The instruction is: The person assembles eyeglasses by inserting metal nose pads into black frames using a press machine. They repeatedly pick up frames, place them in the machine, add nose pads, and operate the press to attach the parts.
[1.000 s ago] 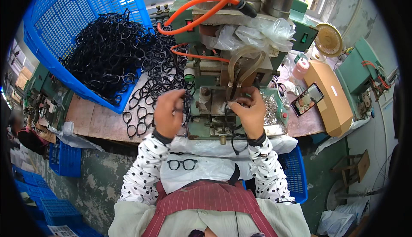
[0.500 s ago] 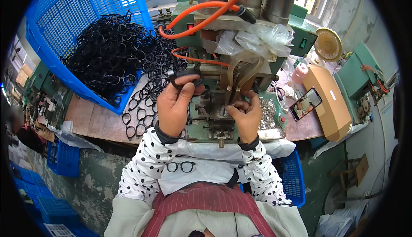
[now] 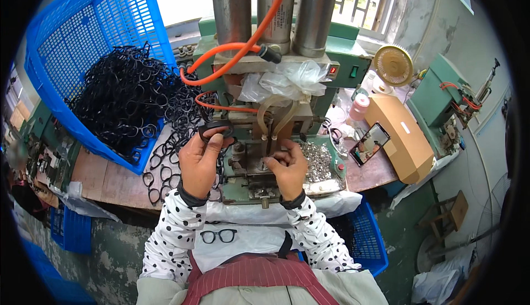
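Note:
My left hand [image 3: 199,167] is closed around a black eyeglass frame [image 3: 216,127], with the thumb on top, just left of the green press machine [image 3: 237,195]. Fingers pinched, my right hand [image 3: 291,173] is at the machine's working spot, below two clear hoses [image 3: 270,111]. Whatever lies between those fingertips is too small to make out. Beside my right hand is a heap of small shiny metal parts [image 3: 319,161]. Another dark eyeglass frame [image 3: 219,236] rests on white sheeting close to my lap.
A tilted blue basket [image 3: 49,103] at the left holds a pile of black eyeglass frames [image 3: 118,92], which spill onto the table. An orange hose [image 3: 234,64] loops before the metal cylinders. A phone [image 3: 370,143] leans on a cardboard box [image 3: 406,142] at the right.
The whole view has shifted, so the machine and table appear lower and further left. Both hands stay by the machine; the frame in my left hand has turned slightly.

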Demonstrator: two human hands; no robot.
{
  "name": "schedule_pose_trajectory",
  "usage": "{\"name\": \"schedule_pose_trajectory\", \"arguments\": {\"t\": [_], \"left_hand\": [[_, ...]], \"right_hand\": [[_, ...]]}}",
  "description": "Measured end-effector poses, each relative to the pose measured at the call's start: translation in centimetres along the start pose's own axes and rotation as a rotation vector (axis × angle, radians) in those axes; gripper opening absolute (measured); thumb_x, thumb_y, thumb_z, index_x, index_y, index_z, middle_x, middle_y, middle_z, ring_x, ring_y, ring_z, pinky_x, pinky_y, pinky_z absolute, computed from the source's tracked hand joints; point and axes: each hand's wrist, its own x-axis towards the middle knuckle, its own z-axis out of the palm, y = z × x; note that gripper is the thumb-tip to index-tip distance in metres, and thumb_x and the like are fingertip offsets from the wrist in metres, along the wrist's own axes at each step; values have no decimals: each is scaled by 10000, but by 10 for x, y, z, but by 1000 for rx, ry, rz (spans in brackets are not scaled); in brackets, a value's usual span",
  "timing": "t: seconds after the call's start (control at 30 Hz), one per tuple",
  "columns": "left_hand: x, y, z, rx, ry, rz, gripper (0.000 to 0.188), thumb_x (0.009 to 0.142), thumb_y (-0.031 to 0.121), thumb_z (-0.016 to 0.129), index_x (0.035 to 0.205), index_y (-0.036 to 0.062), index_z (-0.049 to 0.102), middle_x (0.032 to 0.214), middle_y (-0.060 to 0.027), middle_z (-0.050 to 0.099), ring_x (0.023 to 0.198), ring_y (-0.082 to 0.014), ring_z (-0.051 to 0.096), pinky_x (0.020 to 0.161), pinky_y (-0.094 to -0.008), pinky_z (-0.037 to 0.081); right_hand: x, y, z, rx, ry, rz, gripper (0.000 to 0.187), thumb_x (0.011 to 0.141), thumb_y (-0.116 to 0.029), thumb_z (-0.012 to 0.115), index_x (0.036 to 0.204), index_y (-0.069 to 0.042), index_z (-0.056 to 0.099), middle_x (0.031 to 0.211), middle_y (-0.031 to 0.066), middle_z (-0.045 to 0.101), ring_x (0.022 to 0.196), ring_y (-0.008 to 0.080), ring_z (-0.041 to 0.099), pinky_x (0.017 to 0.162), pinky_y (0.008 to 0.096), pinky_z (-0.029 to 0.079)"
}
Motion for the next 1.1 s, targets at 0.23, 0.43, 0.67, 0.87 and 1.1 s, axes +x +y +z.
{"name": "schedule_pose_trajectory", "arguments": {"t": [0.23,0.43,0.67,0.87,1.1], "left_hand": [[-41,-30,11,434,-215,712,326,795,0,642,1121,18,643,1063,-122,671,978,-265,648,885,-389,510],[-55,-66,42,426,-492,837,407,795,40,674,1195,30,602,1202,-127,620,1036,-287,625,938,-434,507],[-56,-71,36,398,-521,813,472,763,15,648,1231,45,585,1261,-120,592,1052,-302,609,951,-435,502],[-58,-77,41,417,-473,838,488,745,22,636,1229,58,588,1258,-108,591,1059,-296,600,956,-427,501],[-47,-64,24,620,-598,998,486,845,275,654,1276,75,551,1322,-111,546,1120,-239,574,1020,-426,425]], "right_hand": [[5,4,-6,-172,-17,-84,512,745,7,727,1203,24,500,791,86,677,658,74,574,602,208,464],[43,26,-100,-850,276,-322,376,768,-112,731,1120,-90,599,813,73,706,717,219,665,646,326,509],[15,29,-166,-1503,112,-154,277,770,-266,739,970,-99,644,838,128,677,789,333,654,666,452,499],[21,62,-159,-1284,208,-293,135,811,-192,699,895,-89,673,816,91,647,779,292,631,686,417,492],[20,65,-153,-962,389,-376,92,846,-154,677,871,-68,699,789,130,687,703,301,654,655,372,496]]}}
